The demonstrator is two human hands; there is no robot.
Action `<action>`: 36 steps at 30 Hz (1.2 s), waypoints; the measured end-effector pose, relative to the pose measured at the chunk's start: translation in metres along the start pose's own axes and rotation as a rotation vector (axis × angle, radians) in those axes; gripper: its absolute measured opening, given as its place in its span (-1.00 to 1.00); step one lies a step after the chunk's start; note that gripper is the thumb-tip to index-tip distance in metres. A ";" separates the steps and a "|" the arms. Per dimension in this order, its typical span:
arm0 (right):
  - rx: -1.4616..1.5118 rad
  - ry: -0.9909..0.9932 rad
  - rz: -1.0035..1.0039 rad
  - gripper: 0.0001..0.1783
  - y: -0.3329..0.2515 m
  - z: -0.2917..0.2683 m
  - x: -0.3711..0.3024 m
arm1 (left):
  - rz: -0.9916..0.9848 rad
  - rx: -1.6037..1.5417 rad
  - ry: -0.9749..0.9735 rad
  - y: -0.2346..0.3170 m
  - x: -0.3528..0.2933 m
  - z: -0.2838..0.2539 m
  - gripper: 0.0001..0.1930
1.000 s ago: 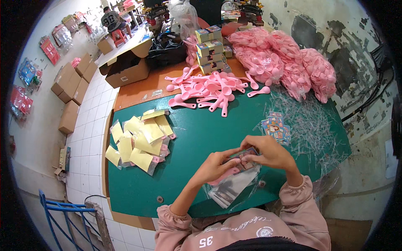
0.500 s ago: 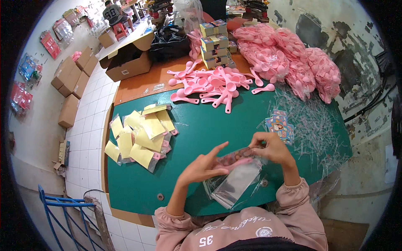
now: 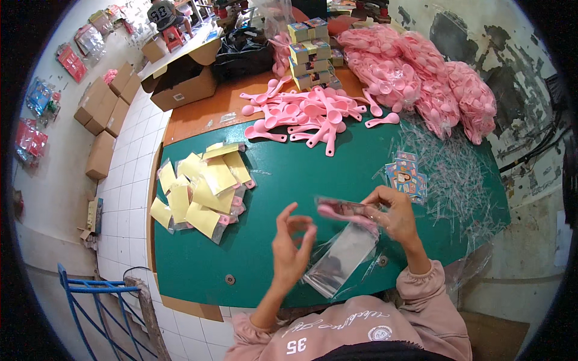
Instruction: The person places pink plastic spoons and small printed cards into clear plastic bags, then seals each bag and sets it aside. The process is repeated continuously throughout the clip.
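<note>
Between the thumb and fingers of my right hand [image 3: 394, 218] is a clear plastic pouch [image 3: 344, 208] with a pink measuring spoon [image 3: 330, 212] and a dark printed card in it. Held tilted, the pouch hangs above a stack of flat clear pouches [image 3: 342, 262] near the table's front edge. My left hand [image 3: 293, 245] is raised just left of it, fingers apart and curled, holding nothing. Small printed cards [image 3: 407, 178] lie beyond my right hand. On the left lies a heap of filled pouches [image 3: 208, 186], yellow sides up, pink handle ends showing.
Loose pink spoons [image 3: 304, 114] are piled at the table's far middle, before stacked card bundles [image 3: 310, 54]. Big bags of spoons [image 3: 415, 78] stand far right, above scattered clear plastic strips [image 3: 451, 180]. An open carton [image 3: 183, 87] sits far left; a person [image 3: 162, 15] sits beyond.
My left hand has let go of the pouch and moved left and down, away from it. My right hand keeps its hold, and the pouch's free end has swung up.
</note>
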State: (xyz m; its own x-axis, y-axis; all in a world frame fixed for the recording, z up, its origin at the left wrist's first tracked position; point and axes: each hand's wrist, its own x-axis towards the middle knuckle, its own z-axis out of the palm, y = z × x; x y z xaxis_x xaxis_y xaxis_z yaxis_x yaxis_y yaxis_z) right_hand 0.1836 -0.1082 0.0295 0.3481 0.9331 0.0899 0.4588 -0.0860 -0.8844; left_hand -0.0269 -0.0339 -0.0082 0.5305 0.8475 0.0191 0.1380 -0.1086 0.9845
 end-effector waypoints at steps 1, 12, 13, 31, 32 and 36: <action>0.007 -0.010 0.005 -0.81 -0.009 0.008 -0.004 | -0.011 0.004 0.005 -0.001 -0.011 0.005 -0.38; -0.332 -0.434 -0.302 -0.76 -0.017 0.048 -0.053 | -0.509 -0.638 -0.332 -0.008 -0.047 0.003 -0.35; -0.313 -0.415 -0.316 -0.78 -0.017 0.053 -0.055 | -0.517 -0.630 -0.341 -0.013 -0.050 0.002 -0.35; 0.034 -0.576 -0.401 -0.86 -0.016 0.020 -0.033 | -0.260 -0.384 -0.071 0.006 -0.032 0.017 -0.53; 0.148 -0.657 -0.323 -0.84 -0.013 0.003 -0.030 | -0.308 -0.441 -0.090 0.004 -0.030 0.013 -0.57; 0.401 -0.472 -0.028 -0.85 0.030 -0.109 -0.006 | -0.363 -0.504 -0.191 -0.002 -0.029 0.005 -0.74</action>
State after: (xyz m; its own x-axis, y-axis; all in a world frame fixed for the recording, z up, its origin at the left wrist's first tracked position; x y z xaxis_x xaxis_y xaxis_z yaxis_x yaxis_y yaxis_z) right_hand 0.2841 -0.1547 0.0520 -0.1009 0.9948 -0.0158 0.0875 -0.0070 -0.9961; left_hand -0.0384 -0.0606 -0.0113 0.6694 0.6722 -0.3163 -0.0485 0.4644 0.8843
